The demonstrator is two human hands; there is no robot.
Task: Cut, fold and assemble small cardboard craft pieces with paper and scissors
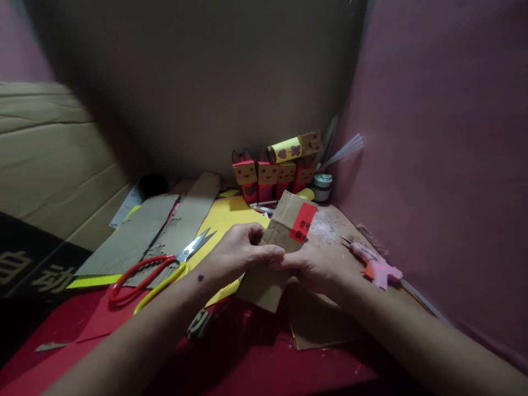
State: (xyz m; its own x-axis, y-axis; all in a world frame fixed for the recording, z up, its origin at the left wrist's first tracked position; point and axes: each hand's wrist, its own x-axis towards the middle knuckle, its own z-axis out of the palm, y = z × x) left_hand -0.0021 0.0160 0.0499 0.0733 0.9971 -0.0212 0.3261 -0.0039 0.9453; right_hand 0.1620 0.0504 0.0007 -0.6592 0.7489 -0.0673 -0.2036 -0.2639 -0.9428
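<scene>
A brown piece of cardboard (pixel 284 220) with a red printed label (pixel 303 221) is held up at the centre, bent across its middle. My left hand (pixel 243 247) grips its left edge, thumb on the near face. From the right, my right hand (pixel 315 263) pinches the same piece, its thumb close to the left one. The fingers behind the cardboard are hidden. Scissors (pixel 181 261) with one red and one yellow handle lie to the left of my left hand. A pink glue gun (pixel 373 261) rests beyond my right forearm.
Small box-headed paper figures (pixel 268 176) stand at the back, one yellow tube figure (pixel 295 147) lying on top. A lidded jar (pixel 322 187) and clear glue sticks (pixel 344 148) are beside them. Flat cardboard sheets (pixel 136 236) and yellow paper (pixel 235 214) cover the left. Walls enclose the table.
</scene>
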